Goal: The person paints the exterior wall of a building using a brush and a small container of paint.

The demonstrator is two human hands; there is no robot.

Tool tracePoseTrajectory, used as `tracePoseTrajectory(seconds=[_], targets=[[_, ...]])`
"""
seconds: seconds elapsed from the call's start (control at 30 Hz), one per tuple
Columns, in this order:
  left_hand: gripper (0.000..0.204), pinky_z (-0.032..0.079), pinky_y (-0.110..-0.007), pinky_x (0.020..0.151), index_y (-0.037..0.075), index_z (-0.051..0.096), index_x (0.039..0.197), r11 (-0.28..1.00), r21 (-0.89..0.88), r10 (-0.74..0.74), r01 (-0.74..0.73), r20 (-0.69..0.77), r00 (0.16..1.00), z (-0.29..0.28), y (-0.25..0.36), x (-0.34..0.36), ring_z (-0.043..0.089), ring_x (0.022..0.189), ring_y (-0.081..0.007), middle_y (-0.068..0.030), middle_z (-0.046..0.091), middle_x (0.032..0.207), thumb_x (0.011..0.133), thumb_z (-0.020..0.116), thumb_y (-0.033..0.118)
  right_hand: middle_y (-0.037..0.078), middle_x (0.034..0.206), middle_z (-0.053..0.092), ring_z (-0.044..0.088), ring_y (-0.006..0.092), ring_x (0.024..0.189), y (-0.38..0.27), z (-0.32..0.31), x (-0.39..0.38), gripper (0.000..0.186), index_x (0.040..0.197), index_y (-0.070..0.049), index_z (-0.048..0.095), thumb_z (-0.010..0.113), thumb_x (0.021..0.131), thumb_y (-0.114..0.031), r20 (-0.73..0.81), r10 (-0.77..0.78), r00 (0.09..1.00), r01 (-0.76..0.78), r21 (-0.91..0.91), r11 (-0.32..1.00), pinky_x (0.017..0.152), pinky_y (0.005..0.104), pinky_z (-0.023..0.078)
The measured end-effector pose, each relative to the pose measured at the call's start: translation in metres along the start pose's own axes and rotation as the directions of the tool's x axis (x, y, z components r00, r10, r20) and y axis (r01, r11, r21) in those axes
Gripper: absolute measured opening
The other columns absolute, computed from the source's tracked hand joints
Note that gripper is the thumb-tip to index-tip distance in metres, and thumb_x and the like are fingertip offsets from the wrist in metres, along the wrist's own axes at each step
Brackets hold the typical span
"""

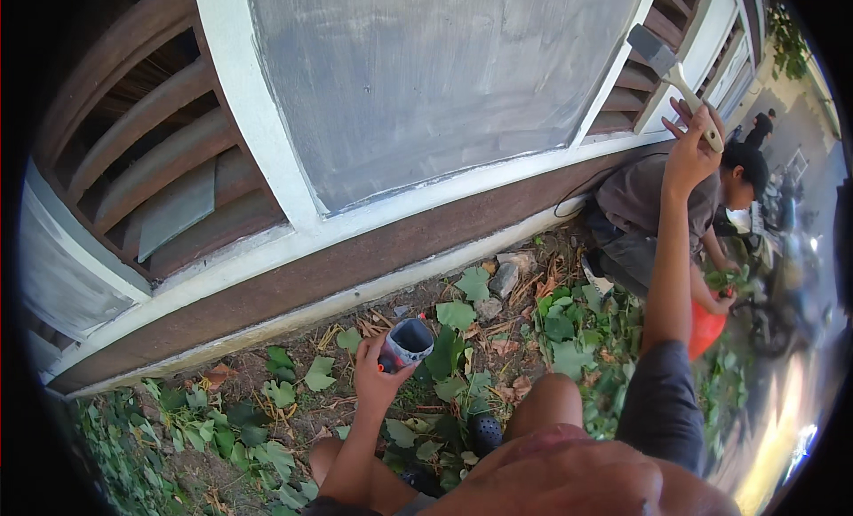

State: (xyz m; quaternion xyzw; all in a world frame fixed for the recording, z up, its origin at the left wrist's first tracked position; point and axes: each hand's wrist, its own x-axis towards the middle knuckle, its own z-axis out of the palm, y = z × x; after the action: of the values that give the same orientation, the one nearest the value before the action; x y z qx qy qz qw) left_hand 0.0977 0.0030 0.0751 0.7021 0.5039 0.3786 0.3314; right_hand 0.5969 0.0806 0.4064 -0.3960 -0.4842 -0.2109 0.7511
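The dark cup [410, 340] partly hides the left hand's [378, 372] gripping fingers; its contents are hard to make out. It sits left of the knees, above leafy ground [280, 393]. The right arm stretches far and right, its raised hand [696, 147] clasping a paintbrush [680, 81]; whether the bristles touch anything is unclear.

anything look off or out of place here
Yes, a grey sheet at the left sits at a slant over the brown slats, out of line with them, covering just part of the lower ones.
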Motion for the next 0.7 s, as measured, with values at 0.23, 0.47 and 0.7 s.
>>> tracePoseTrajectory(seconds=[0.23, 0.47, 0.7], targets=[[0.080, 0.057, -0.046, 0.094, 0.011, 0.063, 0.136, 0.997, -0.067, 0.031, -0.029, 0.025, 0.999, -0.004, 0.116, 0.022, 0.065, 0.117, -0.0337, -0.0123, 0.059, 0.130, 0.065, 0.098, 0.017, 0.028, 0.119, 0.069, 0.076, 0.0357, 0.105, -0.084, 0.025, 0.074, 0.040, 0.136, 0.009, 0.052, 0.054, 0.111, -0.023, -0.053, 0.225, 0.973, -0.228, -0.042, 0.973, 0.068, 0.0355, 0.069], [0.077, 0.058, -0.048, 0.093, 0.010, 0.063, 0.136, 0.998, -0.060, 0.012, -0.003, 0.164, 0.986, -0.058, 0.259, 0.035, 0.066, 0.114, -0.0347, -0.0131, 0.059, 0.129, 0.067, 0.097, 0.019, 0.022, 0.118, 0.072, 0.076, 0.0295, 0.104, -0.152, -0.023, 0.058, 0.038, 0.133, 0.002, 0.057, 0.057, 0.110, -0.029, -0.057, 0.855, 0.516, -0.856, -0.046, 0.514, 0.069, 0.0345, 0.067], [0.076, 0.054, -0.048, 0.092, 0.007, 0.062, 0.132, 0.991, -0.072, -0.102, 0.113, 0.145, 0.984, -0.115, 0.369, 0.026, 0.064, 0.114, -0.0344, -0.0135, 0.059, 0.124, 0.066, 0.097, 0.021, 0.020, 0.122, 0.072, 0.076, 0.0281, 0.106, -0.195, -0.040, 0.137, 0.035, 0.134, -0.003, 0.055, 0.058, 0.110, -0.028, -0.008, 0.964, 0.266, -0.957, 0.116, 0.265, 0.071, 0.0334, 0.066]])
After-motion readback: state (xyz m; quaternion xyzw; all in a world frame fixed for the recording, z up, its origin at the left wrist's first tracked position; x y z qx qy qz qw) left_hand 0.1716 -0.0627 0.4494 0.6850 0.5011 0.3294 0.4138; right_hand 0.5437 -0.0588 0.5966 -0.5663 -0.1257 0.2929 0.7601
